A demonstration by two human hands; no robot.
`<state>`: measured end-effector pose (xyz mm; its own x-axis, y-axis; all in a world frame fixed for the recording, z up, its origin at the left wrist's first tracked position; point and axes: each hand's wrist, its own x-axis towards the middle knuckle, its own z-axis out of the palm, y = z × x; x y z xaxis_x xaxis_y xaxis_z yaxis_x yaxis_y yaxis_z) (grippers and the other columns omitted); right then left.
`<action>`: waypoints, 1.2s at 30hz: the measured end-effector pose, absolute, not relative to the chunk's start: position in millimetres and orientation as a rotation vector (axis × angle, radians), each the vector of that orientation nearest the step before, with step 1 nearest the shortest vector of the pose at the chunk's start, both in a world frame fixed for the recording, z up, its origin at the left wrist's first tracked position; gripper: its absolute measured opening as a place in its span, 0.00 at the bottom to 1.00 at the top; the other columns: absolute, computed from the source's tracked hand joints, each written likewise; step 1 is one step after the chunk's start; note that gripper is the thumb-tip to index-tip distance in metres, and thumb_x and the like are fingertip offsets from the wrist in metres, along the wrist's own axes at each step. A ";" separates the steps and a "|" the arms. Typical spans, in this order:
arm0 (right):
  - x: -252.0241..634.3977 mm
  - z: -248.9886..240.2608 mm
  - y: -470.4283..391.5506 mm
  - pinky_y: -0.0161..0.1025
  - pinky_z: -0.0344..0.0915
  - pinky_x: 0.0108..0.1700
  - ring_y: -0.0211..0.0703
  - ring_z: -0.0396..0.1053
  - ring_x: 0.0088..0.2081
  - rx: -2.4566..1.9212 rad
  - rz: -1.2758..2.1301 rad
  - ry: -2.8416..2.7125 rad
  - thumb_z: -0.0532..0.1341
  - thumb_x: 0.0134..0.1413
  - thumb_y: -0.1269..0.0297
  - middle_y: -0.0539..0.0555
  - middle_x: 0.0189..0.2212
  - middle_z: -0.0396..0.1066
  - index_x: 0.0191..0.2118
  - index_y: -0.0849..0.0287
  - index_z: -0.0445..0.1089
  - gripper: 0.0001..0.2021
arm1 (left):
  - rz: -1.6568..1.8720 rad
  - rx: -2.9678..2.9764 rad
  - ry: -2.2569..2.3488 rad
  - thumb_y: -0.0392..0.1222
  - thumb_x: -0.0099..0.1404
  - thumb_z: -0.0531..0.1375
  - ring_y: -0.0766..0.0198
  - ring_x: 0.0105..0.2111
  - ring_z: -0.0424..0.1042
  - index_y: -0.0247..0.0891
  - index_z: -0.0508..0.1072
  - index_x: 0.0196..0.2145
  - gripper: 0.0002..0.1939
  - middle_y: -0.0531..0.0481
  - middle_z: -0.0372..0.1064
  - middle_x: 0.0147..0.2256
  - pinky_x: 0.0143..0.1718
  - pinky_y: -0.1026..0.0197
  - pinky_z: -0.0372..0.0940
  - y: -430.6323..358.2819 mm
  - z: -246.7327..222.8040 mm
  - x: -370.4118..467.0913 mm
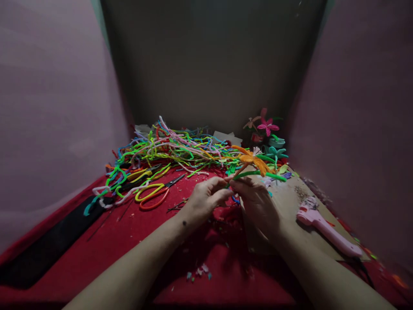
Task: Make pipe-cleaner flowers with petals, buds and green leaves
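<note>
Orange fuzzy flower [254,162] held up front, its stem at the fingertips of the left hand [206,196] and right hand [260,204].
The left forearm [138,258] and right forearm [318,265] slant inward from the near side, the hands meeting with fingers pinched together on the stem, a green strip [278,177] jutting rightward past the right hand; which finger bears on which strand cannot be told. Red tabletop [122,258] shows between the left forearm and the scissors [166,187]. Beyond, a heap of pipe cleaners [180,148] bounds the far side; the right hand is over the edge of a board [288,202] bearing a pink glue gun [332,232], and pale side walls [58,107] flank the space.
</note>
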<state>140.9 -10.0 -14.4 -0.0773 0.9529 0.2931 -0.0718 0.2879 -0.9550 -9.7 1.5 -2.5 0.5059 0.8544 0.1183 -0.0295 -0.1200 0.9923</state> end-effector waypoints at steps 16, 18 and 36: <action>138.2 -20.3 -0.6 0.37 0.56 0.33 0.36 0.58 0.26 -0.779 1.285 -1.233 0.63 0.46 0.62 0.47 0.22 0.64 0.26 0.58 0.71 0.05 | 0.900 1.322 0.774 0.45 0.56 0.59 0.76 0.12 0.57 0.34 0.66 0.25 0.11 0.58 0.60 0.16 0.13 0.72 0.51 6.0 -3.6 -9.6; 138.9 -19.2 -0.7 0.37 0.57 0.34 0.36 0.60 0.27 -0.740 1.305 -1.218 0.63 0.45 0.64 0.48 0.22 0.65 0.25 0.58 0.71 0.04 | 0.864 1.208 0.662 0.45 0.56 0.60 0.77 0.11 0.55 0.33 0.65 0.25 0.11 0.58 0.60 0.16 0.13 0.72 0.49 6.5 -5.2 -10.2; 136.9 -24.4 -1.3 0.36 0.54 0.33 0.36 0.57 0.28 -0.881 1.132 -1.208 0.63 0.44 0.65 0.48 0.24 0.64 0.24 0.58 0.70 0.04 | 1.023 1.635 0.960 0.41 0.58 0.56 0.73 0.16 0.60 0.34 0.64 0.22 0.10 0.58 0.59 0.16 0.19 0.69 0.55 -4.8 -3.1 -3.2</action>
